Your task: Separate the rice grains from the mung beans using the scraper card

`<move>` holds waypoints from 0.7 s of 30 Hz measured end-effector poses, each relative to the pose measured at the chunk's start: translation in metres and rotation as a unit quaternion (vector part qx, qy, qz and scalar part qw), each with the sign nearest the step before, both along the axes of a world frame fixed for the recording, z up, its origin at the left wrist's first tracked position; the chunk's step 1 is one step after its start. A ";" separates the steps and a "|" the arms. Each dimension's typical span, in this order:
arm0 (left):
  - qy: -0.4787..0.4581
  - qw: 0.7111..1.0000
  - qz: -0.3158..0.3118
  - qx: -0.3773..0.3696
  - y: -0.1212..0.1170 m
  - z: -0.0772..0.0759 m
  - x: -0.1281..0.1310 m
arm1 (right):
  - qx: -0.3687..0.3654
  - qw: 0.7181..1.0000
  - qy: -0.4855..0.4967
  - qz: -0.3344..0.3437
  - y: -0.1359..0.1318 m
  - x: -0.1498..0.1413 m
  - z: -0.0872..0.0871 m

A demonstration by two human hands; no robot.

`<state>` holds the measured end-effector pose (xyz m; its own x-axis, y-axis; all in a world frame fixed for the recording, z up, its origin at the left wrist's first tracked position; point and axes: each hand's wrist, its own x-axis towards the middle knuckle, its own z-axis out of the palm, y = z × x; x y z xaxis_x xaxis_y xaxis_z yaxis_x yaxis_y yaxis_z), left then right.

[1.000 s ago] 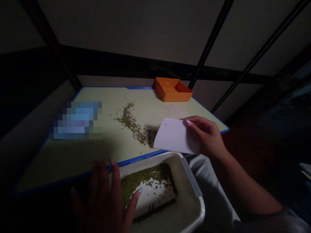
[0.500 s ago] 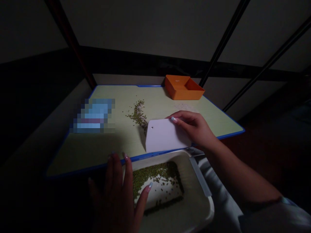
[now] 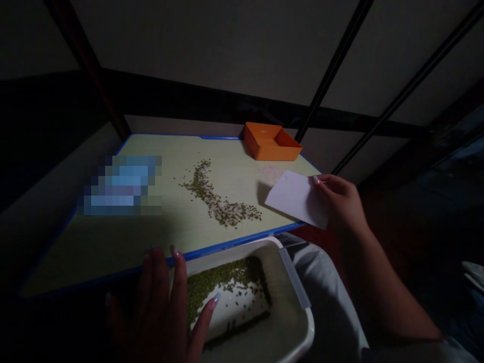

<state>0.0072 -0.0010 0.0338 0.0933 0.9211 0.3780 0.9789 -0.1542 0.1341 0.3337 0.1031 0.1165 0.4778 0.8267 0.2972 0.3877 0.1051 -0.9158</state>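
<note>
My right hand (image 3: 342, 201) pinches a flat white plastic scraper (image 3: 298, 196) by its right side, thumb on its near face. The scraper is tilted above the table's right front part. To its left, a curved trail of small green beans mixed with white grains (image 3: 230, 213) lies on the table. My left hand (image 3: 159, 297), in shadow, is spread over the left side of a white plastic bin (image 3: 289, 322), its thumb stretched over the inside. Green beans (image 3: 234, 272) cover part of the bin's floor.
The pale table (image 3: 166, 146) has a blue edge, with the bin against its front. An orange open box (image 3: 278, 148) stands at the back right. White grains (image 3: 269, 173) are scattered before it. A blurred-out blue item (image 3: 121, 184) lies at the left.
My right hand has moved the scraper rightward, off the trail, and tilted it; more beans and grains now show. My left hand keeps its place at the bin. The whole view has shifted slightly.
</note>
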 end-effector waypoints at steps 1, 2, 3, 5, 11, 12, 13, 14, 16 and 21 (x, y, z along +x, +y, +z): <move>0.004 1.000 0.000 0.006 0.000 0.000 0.001 | -0.011 1.000 -0.001 -0.004 -0.001 0.003 -0.002; 0.003 1.000 0.000 0.004 0.001 0.001 0.001 | -0.020 1.000 -0.001 -0.005 -0.002 0.006 -0.005; -0.002 1.000 0.000 0.008 0.001 0.001 0.001 | -0.028 1.000 0.000 -0.002 -0.003 0.007 -0.007; -0.010 1.000 -0.003 0.018 0.002 0.001 0.002 | -0.035 0.999 0.002 0.000 -0.004 0.007 -0.012; -0.010 1.000 -0.015 0.003 0.002 0.004 0.002 | -0.031 0.999 -0.001 0.009 0.002 0.003 -0.016; -0.012 1.000 -0.017 0.002 0.002 0.005 0.002 | -0.031 0.999 -0.006 0.014 0.003 0.002 -0.015; -0.014 1.000 -0.018 0.000 0.002 0.005 0.002 | -0.031 0.999 -0.010 0.018 0.003 0.000 -0.014; -0.017 1.000 -0.019 -0.002 0.002 0.005 0.001 | -0.033 0.999 -0.013 0.021 0.004 -0.002 -0.012; -0.021 1.000 -0.020 -0.007 0.002 0.005 0.001 | -0.039 0.999 -0.013 0.026 0.004 -0.005 -0.010; -0.027 0.999 -0.018 -0.022 0.002 0.005 0.001 | -0.040 0.998 0.012 0.055 0.000 -0.009 -0.009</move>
<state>0.0080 0.0010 0.0387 0.1076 0.9330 0.3434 0.9640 -0.1823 0.1933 0.3250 0.1034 0.1077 0.3894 0.8949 0.2179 0.3551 0.0724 -0.9320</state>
